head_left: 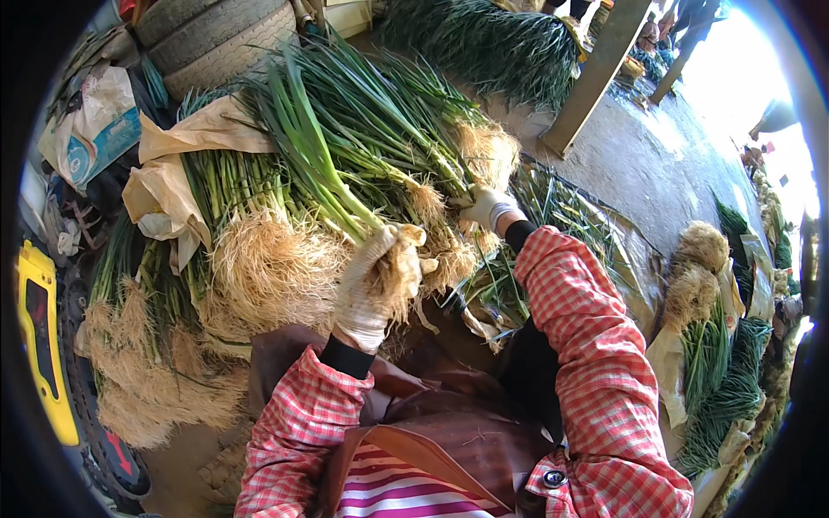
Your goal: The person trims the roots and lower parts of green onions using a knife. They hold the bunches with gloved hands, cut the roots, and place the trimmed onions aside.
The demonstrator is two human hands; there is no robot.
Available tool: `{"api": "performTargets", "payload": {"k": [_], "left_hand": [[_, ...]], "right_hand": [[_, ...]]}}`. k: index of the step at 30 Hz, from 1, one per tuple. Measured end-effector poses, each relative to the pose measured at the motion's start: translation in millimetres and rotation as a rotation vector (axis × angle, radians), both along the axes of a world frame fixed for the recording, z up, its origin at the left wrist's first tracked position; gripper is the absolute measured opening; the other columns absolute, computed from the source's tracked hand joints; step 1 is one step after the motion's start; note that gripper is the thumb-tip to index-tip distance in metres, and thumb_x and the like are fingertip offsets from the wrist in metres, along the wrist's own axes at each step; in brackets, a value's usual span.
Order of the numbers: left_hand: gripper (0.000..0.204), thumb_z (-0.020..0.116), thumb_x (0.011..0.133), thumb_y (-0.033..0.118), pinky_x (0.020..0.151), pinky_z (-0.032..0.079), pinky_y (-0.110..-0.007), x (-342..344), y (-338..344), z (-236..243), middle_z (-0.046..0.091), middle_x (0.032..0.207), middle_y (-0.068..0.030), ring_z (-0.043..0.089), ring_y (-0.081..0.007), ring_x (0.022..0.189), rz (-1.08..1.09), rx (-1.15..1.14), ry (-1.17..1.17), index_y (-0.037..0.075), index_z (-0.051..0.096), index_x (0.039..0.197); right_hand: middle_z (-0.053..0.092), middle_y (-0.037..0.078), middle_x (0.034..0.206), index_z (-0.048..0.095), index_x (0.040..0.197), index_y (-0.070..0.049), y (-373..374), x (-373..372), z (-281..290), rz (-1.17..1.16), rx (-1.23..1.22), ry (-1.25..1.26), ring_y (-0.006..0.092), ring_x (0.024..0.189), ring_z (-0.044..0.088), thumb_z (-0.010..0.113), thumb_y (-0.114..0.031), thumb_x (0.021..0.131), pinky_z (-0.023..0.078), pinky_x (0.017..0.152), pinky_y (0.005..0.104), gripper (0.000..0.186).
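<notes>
My left hand [370, 281], in a pale glove, is closed around the root ends of a few leeks [321, 177]. Their long green leaves rise away toward the far left. Over the far pile of leeks [389, 116], my right hand [489, 210], also gloved, has its fingers curled on stalks near the roots; the fingertips are partly hidden. Beside it lies a thick tuft of pale roots [488, 154]. Left of my left hand rests a large bundle of leeks with tangled, straw-coloured roots [272, 263].
More rooty bundles [160, 380] lie at the left, by a yellow-framed object [43, 332]. Brown paper [203, 129] partly wraps one bundle. Stacked tyres [216, 39] stand at the far left, a metal post [596, 78] at the far right. Further bundles [695, 276] line the right side.
</notes>
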State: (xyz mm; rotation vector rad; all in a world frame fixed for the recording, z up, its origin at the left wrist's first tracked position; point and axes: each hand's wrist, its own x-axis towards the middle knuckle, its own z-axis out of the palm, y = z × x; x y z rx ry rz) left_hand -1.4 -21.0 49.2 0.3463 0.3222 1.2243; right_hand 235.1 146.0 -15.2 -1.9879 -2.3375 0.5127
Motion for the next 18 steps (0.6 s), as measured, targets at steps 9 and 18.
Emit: {"api": "performTargets", "payload": {"k": [9,18], "left_hand": [[0.021,0.061,0.09,0.021,0.066,0.054,-0.033,6,4,-37,0.06,0.077,-0.0055,0.061,-0.0179,0.072,-0.005,-0.227,-0.006,0.001,0.059,0.094],[0.039,0.059,0.09,0.021,0.082,0.054,-0.038,12,1,-23,0.064,0.107,-0.0179,0.064,-0.0238,0.086,0.083,-0.11,0.082,-0.004,0.055,0.119]], "right_hand": [[0.068,0.01,0.076,0.069,0.094,-0.006,-1,-22,83,-0.192,-0.028,0.169,0.0215,0.073,0.066,0.059,-0.058,0.08,0.05,0.071,0.0332,0.055],[0.064,0.007,0.069,0.067,0.087,-0.009,-72,-59,127,0.201,0.242,0.104,0.0211,0.062,0.064,0.071,-0.034,0.076,0.052,0.061,0.0345,0.027]]}}
